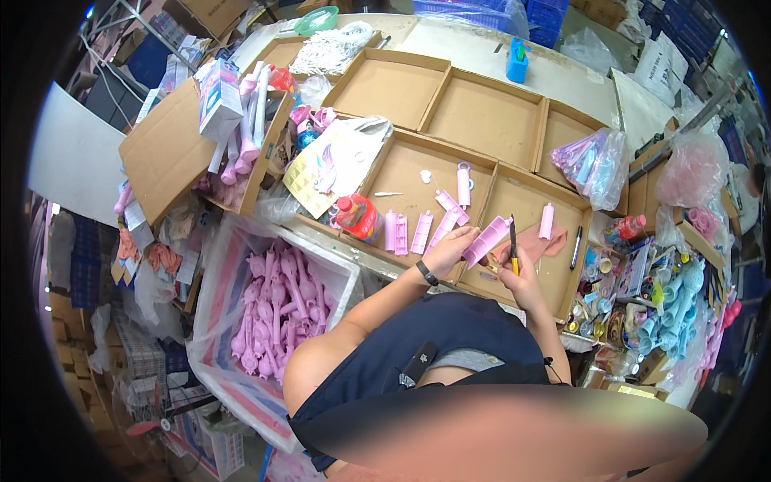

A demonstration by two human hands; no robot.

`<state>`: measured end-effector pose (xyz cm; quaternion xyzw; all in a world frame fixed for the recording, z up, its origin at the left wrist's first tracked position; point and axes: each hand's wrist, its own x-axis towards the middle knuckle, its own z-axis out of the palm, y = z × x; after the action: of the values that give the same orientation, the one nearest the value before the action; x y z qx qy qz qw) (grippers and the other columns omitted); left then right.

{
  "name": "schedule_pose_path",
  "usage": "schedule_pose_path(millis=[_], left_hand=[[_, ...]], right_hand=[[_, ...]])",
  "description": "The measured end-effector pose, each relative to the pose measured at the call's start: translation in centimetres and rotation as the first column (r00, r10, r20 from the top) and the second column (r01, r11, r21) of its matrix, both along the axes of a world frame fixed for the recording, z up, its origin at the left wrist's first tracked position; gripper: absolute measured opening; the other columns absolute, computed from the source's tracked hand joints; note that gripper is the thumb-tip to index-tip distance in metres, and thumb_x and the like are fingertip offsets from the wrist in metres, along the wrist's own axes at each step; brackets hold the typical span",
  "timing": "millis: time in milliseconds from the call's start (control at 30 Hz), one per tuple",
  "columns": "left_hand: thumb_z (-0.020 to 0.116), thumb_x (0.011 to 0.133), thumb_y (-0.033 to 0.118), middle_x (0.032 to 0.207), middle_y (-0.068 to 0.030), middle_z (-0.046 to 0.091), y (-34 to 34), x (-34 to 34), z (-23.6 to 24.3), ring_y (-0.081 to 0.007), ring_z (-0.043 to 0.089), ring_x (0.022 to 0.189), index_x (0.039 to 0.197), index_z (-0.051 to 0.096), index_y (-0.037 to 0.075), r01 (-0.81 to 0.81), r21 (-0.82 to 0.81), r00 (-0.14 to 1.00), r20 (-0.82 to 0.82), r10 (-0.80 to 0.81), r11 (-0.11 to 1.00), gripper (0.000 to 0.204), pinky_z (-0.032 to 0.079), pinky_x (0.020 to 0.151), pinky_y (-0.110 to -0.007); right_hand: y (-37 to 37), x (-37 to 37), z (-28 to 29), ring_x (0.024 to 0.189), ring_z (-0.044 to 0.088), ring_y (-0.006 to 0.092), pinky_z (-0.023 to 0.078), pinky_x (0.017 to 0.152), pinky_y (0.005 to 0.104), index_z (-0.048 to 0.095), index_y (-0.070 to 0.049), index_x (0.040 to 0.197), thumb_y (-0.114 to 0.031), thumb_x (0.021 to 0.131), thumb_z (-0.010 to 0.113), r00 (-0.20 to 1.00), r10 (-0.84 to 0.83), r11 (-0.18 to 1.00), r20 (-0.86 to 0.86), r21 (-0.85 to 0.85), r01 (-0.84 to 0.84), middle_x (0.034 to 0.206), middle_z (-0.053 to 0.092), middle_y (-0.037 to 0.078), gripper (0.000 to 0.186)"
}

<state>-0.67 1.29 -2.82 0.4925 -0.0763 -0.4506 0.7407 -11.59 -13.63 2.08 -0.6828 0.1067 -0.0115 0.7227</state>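
My left hand (451, 254), with a dark band on its wrist, grips a pink plastic half-shell (487, 239), its hollow ribbed inside showing. Close to the shell's right edge, my right hand (524, 281) is closed around a slim yellow-handled tool (514, 255) with a long dark tip pointing away from me. Whether the tip touches the shell I cannot tell. Left of the hands, several more pink half-shells (421, 233) lie in a shallow cardboard tray (409, 173). A closed pink cylinder (464, 185) stands behind them. Another pink cylinder (547, 221) is on the right, beside a pinkish cloth (540, 243).
A bottle with a red label (359, 217) stands at the tray's left edge. A lined crate (210, 321) of pink plastic parts sits at my left. Cluttered small parts and light-blue pieces (675, 305) crowd the right. A marker (577, 247) lies in the right compartment.
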Motion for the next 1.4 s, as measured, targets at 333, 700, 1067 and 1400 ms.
schedule_pose_path(millis=[333,700,1067,1400], left_hand=[[0.042,0.094,0.019,0.092,-0.0125,0.060,0.2,-2.3,1.8,-0.0165,0.059,0.082,0.135,0.019,0.004,0.049,-0.079,0.948,0.317,-0.021,0.996,0.050,0.047,0.073,-0.028],[0.040,0.095,0.031,0.120,-0.0228,0.048,-0.8,-1.1,4.9,-0.0164,0.057,0.073,0.141,-0.007,0.018,0.102,-0.405,0.887,0.450,0.101,0.909,0.067,0.048,0.065,-0.027],[0.032,0.096,0.039,0.083,-0.0105,0.058,-0.7,2.7,2.3,-0.0106,0.055,0.048,0.139,0.017,0.012,-0.018,0.141,0.947,0.319,-0.029,0.990,0.054,0.037,0.038,-0.019],[0.023,0.092,0.055,0.103,-0.0187,0.059,-0.8,-1.7,4.0,-0.0101,0.043,0.048,0.142,0.000,0.017,0.359,-0.035,0.933,0.003,-0.360,0.933,0.067,0.033,0.042,-0.019]], right_hand=[[-0.9,1.2,-3.1,0.066,0.043,0.0093,0.037,0.056,0.0236,0.045,-0.003,0.084,-0.003,0.073,0.051,0.988,-0.155,0.980,-0.002,-0.123,0.154,0.072,0.045,0.002,0.012],[-0.2,0.5,-6.6,0.069,0.055,0.0225,0.044,0.064,0.0312,0.050,-0.003,0.092,-0.008,0.070,0.056,0.983,-0.105,0.917,-0.153,-0.397,0.036,0.073,0.053,0.012,0.023],[-0.5,-2.0,-0.1,0.063,0.043,0.0090,0.037,0.056,0.0240,0.046,-0.004,0.085,-0.004,0.073,0.053,0.989,0.145,0.985,-0.039,-0.088,-0.148,0.071,0.044,0.001,0.014],[-2.5,1.3,-5.9,0.070,0.059,0.0290,0.045,0.063,0.0347,0.049,0.000,0.089,-0.009,0.074,0.056,0.962,-0.244,0.912,-0.124,-0.368,0.184,0.075,0.056,0.017,0.019]])
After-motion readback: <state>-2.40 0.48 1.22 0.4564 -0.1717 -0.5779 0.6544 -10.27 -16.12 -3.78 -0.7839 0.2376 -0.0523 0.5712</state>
